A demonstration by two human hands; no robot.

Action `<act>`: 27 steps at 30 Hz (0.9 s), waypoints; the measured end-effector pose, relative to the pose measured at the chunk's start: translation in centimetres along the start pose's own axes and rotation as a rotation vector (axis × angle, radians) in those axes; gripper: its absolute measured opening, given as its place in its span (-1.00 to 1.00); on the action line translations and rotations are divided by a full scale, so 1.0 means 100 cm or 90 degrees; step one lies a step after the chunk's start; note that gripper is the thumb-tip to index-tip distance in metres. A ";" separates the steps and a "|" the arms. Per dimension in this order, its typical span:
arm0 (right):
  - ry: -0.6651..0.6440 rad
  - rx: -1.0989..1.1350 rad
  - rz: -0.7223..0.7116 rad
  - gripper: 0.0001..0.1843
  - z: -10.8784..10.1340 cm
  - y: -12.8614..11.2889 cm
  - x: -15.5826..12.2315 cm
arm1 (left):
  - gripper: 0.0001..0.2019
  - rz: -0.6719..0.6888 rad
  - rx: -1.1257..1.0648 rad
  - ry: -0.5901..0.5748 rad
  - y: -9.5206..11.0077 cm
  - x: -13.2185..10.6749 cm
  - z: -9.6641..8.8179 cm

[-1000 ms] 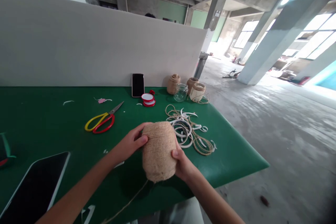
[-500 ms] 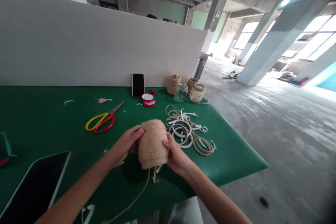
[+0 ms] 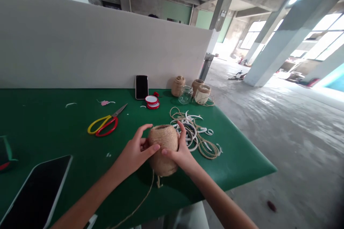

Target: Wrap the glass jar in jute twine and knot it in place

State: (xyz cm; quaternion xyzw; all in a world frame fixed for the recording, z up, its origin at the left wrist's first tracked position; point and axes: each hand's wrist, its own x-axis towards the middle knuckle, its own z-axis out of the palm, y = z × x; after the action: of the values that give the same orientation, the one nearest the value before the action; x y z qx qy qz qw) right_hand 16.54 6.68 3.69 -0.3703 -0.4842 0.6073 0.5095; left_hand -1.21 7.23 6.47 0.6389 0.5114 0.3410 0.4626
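Between my two hands is a jar wrapped in jute twine (image 3: 163, 137), its open mouth facing up and slightly away. My left hand (image 3: 138, 150) grips its left side, thumb across the front. On the right side my right hand (image 3: 180, 150) holds it, thumb on the front and index finger up near the rim. A loose twine end (image 3: 143, 200) trails from the jar's base toward the table's front edge, with a short knotted bit beside it. Just right of the jar lies a tangle of twine and white tape strips (image 3: 193, 132).
Scissors (image 3: 107, 123) with yellow and red handles lie left. Behind are red-rimmed tape rolls (image 3: 152, 102), a phone (image 3: 141, 87), a glass jar (image 3: 185, 95) and several twine-wrapped jars (image 3: 202, 94). A tablet (image 3: 37, 189) lies front left. A white partition (image 3: 102, 46) borders the green table (image 3: 236, 157).
The wrapped jar has tipped so its mouth now shows at the top, and it sits slightly further right. Both thumbs have shifted onto its front.
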 end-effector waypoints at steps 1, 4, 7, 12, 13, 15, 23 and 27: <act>-0.008 0.030 0.011 0.21 -0.001 0.000 0.000 | -0.34 0.012 -0.017 -0.012 0.004 -0.001 -0.003; -0.040 0.115 0.051 0.19 -0.003 -0.002 0.000 | -0.33 0.039 -0.013 -0.046 0.016 -0.005 -0.014; -0.056 0.185 0.073 0.14 -0.004 -0.003 -0.002 | -0.39 0.058 0.029 -0.062 0.024 -0.009 -0.024; -0.065 0.229 0.075 0.09 -0.007 -0.005 -0.005 | -0.50 0.074 0.072 -0.063 0.025 -0.012 -0.029; -0.069 0.226 0.077 0.10 -0.008 -0.005 -0.005 | -0.51 0.080 0.076 -0.059 0.024 -0.012 -0.029; -0.077 0.224 0.085 0.12 -0.010 -0.004 -0.006 | -0.54 0.095 0.078 -0.040 0.024 -0.012 -0.029; -0.070 0.230 0.146 -0.02 -0.016 0.005 -0.011 | -0.59 0.095 0.086 -0.037 0.029 -0.011 -0.031; -0.115 0.288 0.146 -0.10 -0.013 0.001 -0.010 | -0.54 0.083 0.076 -0.061 0.029 -0.009 -0.027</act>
State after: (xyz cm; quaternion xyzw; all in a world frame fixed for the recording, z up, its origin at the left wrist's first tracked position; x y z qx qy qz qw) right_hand 17.99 5.96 3.22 -0.2435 -0.3349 0.7844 0.4619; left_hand -2.89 6.83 10.17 0.7125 0.4657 0.3086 0.4246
